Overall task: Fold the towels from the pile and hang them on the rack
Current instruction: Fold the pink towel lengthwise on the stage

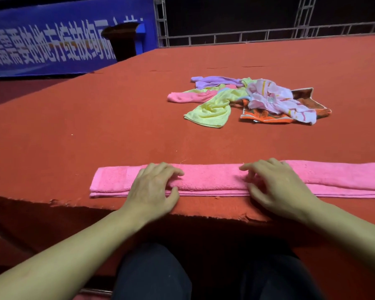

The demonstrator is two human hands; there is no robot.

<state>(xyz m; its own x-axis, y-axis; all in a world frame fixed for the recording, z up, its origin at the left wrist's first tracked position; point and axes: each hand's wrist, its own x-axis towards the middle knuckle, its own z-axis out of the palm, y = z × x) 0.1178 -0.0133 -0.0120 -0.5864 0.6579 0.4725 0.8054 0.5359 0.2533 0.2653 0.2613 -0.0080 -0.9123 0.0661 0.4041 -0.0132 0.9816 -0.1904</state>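
1. While I'm watching the head feed, a pink towel (214, 180) is lying folded into a long narrow strip along the near edge of the bench (95, 131), its right end running out of frame.
2. Left hand (154, 187) is resting palm-down on the left part of the strip, fingers relaxed and spread, thumb near the strip's front fold. It's pressing, not gripping.
3. Right hand (277, 187) is sitting palm-down on the strip right of centre, fingers loosely bent with tips touching the cloth. I'm seeing no pinch there either.
4. Both hands are lying apart from each other, with bare towel showing between them.
5. Pile of towels (247, 100) is sitting farther back on the bench, well apart from the strip: purple, pink, yellow, an orange-brown patterned one and a pale pink printed one, all crumpled and overlapping.
6. Bench is wearing a red felt-like cover, frayed at the near edge.
7. Blue banner (52, 40) with white characters is hanging at far left; a metal truss frame (225, 37) is running behind the bench.
8. Dark trousers are showing at the bottom.
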